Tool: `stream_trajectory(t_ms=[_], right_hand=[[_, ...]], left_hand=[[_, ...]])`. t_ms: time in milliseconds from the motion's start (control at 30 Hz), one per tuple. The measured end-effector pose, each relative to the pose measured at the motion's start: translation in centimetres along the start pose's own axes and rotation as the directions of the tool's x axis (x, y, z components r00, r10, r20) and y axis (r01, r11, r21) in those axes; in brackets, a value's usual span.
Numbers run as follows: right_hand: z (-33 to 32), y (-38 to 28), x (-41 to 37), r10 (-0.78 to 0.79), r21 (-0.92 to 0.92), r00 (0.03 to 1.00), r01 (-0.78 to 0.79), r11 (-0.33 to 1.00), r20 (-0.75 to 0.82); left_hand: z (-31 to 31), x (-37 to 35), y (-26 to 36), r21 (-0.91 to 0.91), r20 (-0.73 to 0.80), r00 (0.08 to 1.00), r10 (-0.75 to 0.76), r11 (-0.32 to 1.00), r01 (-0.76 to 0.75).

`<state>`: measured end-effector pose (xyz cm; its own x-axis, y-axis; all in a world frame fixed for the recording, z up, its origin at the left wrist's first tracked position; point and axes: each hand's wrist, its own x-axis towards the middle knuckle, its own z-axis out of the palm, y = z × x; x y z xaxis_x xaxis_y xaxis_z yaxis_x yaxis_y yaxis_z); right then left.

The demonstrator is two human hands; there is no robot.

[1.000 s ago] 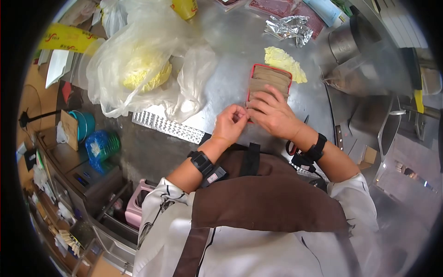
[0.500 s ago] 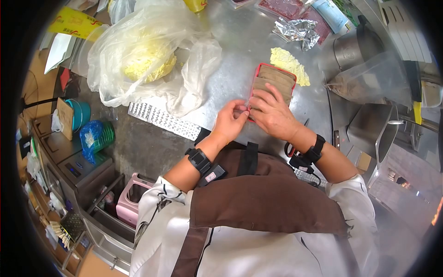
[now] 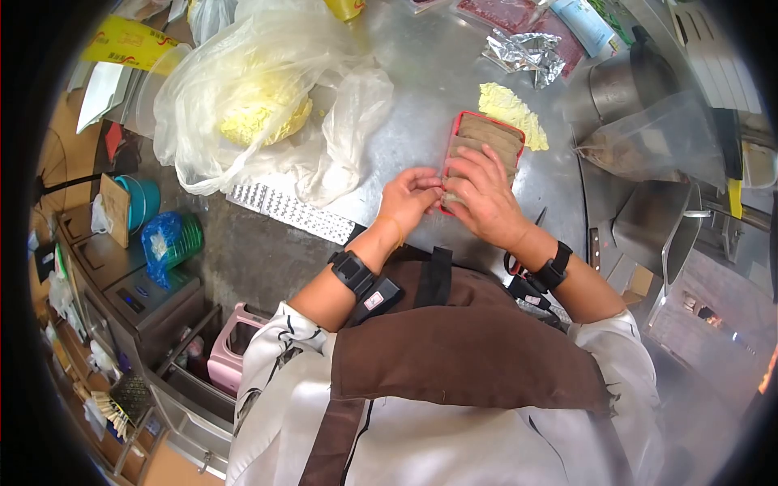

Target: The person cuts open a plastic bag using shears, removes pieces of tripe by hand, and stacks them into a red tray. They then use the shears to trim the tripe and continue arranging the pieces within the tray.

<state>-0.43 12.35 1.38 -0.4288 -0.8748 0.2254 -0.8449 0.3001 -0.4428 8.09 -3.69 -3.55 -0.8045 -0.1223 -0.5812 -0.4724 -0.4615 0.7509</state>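
Observation:
A red-rimmed tray (image 3: 459, 130) with brown, layered slices (image 3: 489, 134) in it lies on the metal table. My right hand (image 3: 480, 194) rests over the lower part of the slices, its fingers bent and close together. At the tray's lower left corner, my left hand (image 3: 412, 201) has thumb and fingertips pinched; what they hold is too small to name. The fingertips of both hands nearly meet there. Beside the tray's upper right edge lies a yellow cabbage leaf (image 3: 514, 112).
Left on the metal table (image 3: 413, 81) is a clear plastic bag (image 3: 190, 121) with yellow cabbage (image 3: 263, 113). Crumpled foil (image 3: 527, 55) lies at the back. Scissors (image 3: 512, 263) are near my right wrist. A metal pot (image 3: 616, 91) stands at right.
My right hand's fingers have shifted slightly over the slices. My left hand stays at the tray's corner, with its fingers slightly more curled. The whole view has shifted a little.

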Motion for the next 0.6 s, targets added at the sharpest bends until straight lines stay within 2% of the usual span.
stream_trajectory(t_ms=[133, 233, 333, 433, 533, 600], right_hand=[[-0.2, 0.2, -0.1, 0.022, -0.008, 1.000, -0.022, 1.000, 0.012], [-0.3, 0.2, -0.1, 0.028, -0.006, 0.999, -0.028, 1.000, 0.021], [-0.9, 0.1, -0.1, 0.041, 0.049, 0.999, -0.041, 0.998, -0.001], [-1.4, 0.1, 0.0, 0.056, 0.066, 0.997, -0.053, 0.996, -0.052], [-1.3, 0.2, 0.1, 0.071, 0.035, 0.996, -0.069, 0.997, -0.058], [-1.2, 0.2, 0.0, 0.058, 0.005, 0.997, -0.058, 0.998, -0.045]], left_hand=[[0.2, -0.1, 0.0, 0.034, 0.025, 0.998, 0.058, 0.998, -0.059], [0.3, 0.4, -1.6, 0.009, 0.069, 0.973, 0.219, 0.975, -0.220], [0.5, 0.6, -1.7, 0.094, 0.070, 0.960, 0.272, 0.956, -0.277], [1.0, 0.5, -1.4, 0.254, 0.014, 0.922, 0.386, 0.891, -0.377], [1.7, 0.4, -0.9, 0.356, -0.108, 0.925, 0.364, 0.883, -0.306], [1.8, 0.4, -0.2, 0.484, -0.099, 0.950, 0.295, 0.849, -0.213]])
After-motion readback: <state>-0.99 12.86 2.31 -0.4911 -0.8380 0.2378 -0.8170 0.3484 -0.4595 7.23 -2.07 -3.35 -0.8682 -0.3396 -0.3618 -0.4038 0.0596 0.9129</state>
